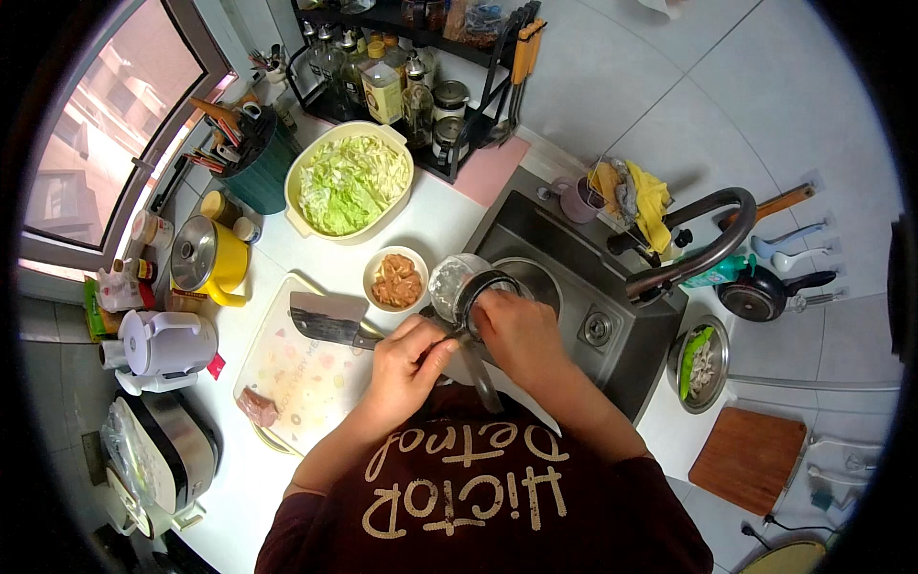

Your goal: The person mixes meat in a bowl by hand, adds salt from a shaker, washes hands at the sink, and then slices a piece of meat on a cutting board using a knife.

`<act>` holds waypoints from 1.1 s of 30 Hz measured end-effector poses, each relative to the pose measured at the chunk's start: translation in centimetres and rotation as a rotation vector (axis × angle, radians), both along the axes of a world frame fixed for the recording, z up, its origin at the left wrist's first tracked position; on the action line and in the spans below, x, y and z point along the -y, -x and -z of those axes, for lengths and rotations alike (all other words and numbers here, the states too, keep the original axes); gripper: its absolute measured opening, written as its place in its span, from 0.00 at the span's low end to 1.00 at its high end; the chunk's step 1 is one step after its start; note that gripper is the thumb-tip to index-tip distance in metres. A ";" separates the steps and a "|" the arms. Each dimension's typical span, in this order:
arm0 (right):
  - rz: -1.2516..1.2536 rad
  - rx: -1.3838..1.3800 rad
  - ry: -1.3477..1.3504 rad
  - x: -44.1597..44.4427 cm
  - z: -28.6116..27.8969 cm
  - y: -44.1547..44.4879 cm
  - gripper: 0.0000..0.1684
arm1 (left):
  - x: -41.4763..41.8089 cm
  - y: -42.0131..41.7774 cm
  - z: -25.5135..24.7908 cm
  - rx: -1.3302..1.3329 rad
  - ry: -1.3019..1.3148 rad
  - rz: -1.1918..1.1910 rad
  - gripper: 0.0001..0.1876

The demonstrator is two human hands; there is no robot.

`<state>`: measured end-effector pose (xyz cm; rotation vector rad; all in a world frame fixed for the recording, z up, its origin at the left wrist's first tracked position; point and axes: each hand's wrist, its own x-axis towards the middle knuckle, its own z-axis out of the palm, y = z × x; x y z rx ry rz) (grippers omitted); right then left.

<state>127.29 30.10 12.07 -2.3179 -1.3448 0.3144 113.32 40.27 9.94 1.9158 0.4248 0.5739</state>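
Observation:
My left hand (410,359) grips the dark rim or handle side of a tilted glass jar (453,281) with white contents. A clear lid-like piece (482,380) hangs from the jar towards my shirt. My right hand (518,331) reaches into the jar's black-rimmed mouth; its fingertips are hidden, so what they hold cannot be seen. Just beyond the jar stands a white bowl of raw sliced meat (396,281). A cleaver (326,319) lies across the cutting board (315,387), its handle end passing behind my left hand. A meat chunk (257,407) rests at the board's near-left corner.
A cream basin (295,202) of cut cabbage (351,183) stands farther back. To the right are the dark sink (617,280), its arched faucet (742,215) and a steel bowl (719,384) with green peppers. A yellow pot (228,262) and white kettle (168,341) line the left side.

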 end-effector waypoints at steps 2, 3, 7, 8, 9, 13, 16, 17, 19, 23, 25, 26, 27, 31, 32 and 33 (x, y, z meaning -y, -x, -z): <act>-0.075 -0.025 -0.005 0.1 0.2 -0.6 0.05 | 0.0 0.0 0.0 -0.009 -0.012 0.009 0.04; -0.095 -0.041 0.002 0.2 0.3 -0.8 0.05 | 0.0 0.0 0.0 -0.019 -0.012 0.016 0.04; -0.138 -0.048 0.011 0.3 0.6 -1.1 0.05 | 0.0 0.1 0.2 -0.027 -0.007 0.034 0.04; -0.139 -0.036 0.008 0.3 0.7 -1.1 0.05 | 0.0 0.1 0.3 -0.021 -0.005 0.036 0.04; -0.142 -0.012 0.020 0.3 0.8 -1.1 0.05 | 0.0 0.1 0.2 -0.030 0.005 0.032 0.04; -0.123 0.114 0.008 0.3 1.8 -0.4 0.04 | 0.0 0.2 -0.1 -0.046 0.040 0.017 0.04; -0.098 0.111 -0.053 0.2 1.8 -0.3 0.03 | 0.1 0.4 0.3 -0.053 0.079 0.006 0.04; -0.092 0.091 -0.075 0.2 1.7 -0.3 0.04 | 0.1 0.4 0.4 -0.057 0.095 0.002 0.04; -0.144 0.002 -0.141 0.4 1.3 -0.7 0.05 | 0.0 0.5 0.3 -0.061 0.105 -0.009 0.04; -0.211 -0.148 -0.257 1.2 1.3 -1.3 0.10 | -0.4 0.7 0.1 -0.066 0.081 -0.009 0.05; -0.249 -0.213 -0.269 1.3 1.2 -1.4 0.11 | -0.4 0.8 -0.1 -0.055 0.056 -0.021 0.05; -0.268 -0.246 -0.275 1.4 1.1 -1.5 0.12 | -0.4 0.8 -0.1 -0.044 0.044 -0.027 0.05; -0.289 -0.285 -0.242 1.5 0.9 -1.6 0.12 | -0.4 0.9 -0.1 -0.033 0.031 -0.034 0.05; -0.367 -0.367 -0.149 1.8 -0.1 -1.8 0.13 | -0.5 1.0 0.0 -0.024 -0.004 -0.040 0.05; -0.385 -0.370 -0.135 1.8 -0.5 -1.7 0.14 | -0.6 1.1 0.1 -0.020 -0.008 -0.044 0.05; -0.382 -0.363 -0.119 1.9 -1.0 -1.5 0.14 | -0.6 1.1 0.2 -0.014 -0.011 -0.048 0.04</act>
